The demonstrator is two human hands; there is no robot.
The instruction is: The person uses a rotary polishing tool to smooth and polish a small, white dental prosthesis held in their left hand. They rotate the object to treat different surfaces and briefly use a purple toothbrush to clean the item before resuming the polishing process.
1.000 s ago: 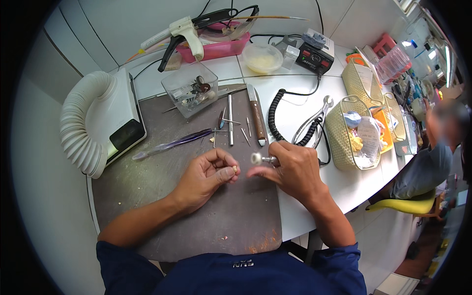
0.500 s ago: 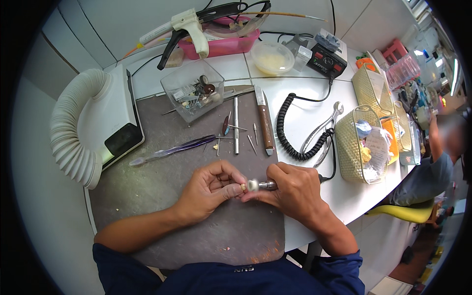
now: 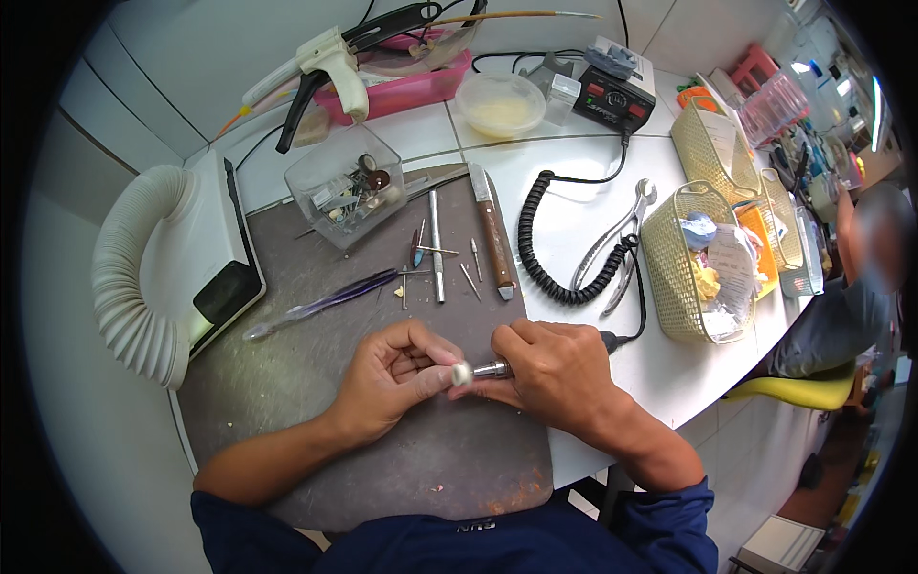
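Note:
My right hand (image 3: 564, 375) is wrapped round a rotary handpiece (image 3: 491, 370), its metal nose pointing left. A white polishing wheel (image 3: 463, 374) on its tip looks blurred, as if spinning. The thumb and fingers of my left hand (image 3: 394, 375) pinch a small cream, tooth-like piece against the wheel; the wheel now mostly hides it. Beyond my hands on the grey mat (image 3: 316, 459) lie a purple-handled brush (image 3: 335, 308), a metal rod (image 3: 437, 244), a wooden-handled knife (image 3: 493, 230) and several small burs (image 3: 470, 281).
A clear box (image 3: 346, 196) of rotary bits stands at the mat's far edge. To the left is a white unit with a ribbed hose (image 3: 120, 277). A coiled cord (image 3: 531, 239) runs to the control box (image 3: 614, 100). Woven baskets (image 3: 684, 277) stand right; a co-worker (image 3: 813, 335) sits beyond.
The whole view has shifted and turned slightly. The wheel now covers the small piece, which showed beside it before. Both hands keep their grips.

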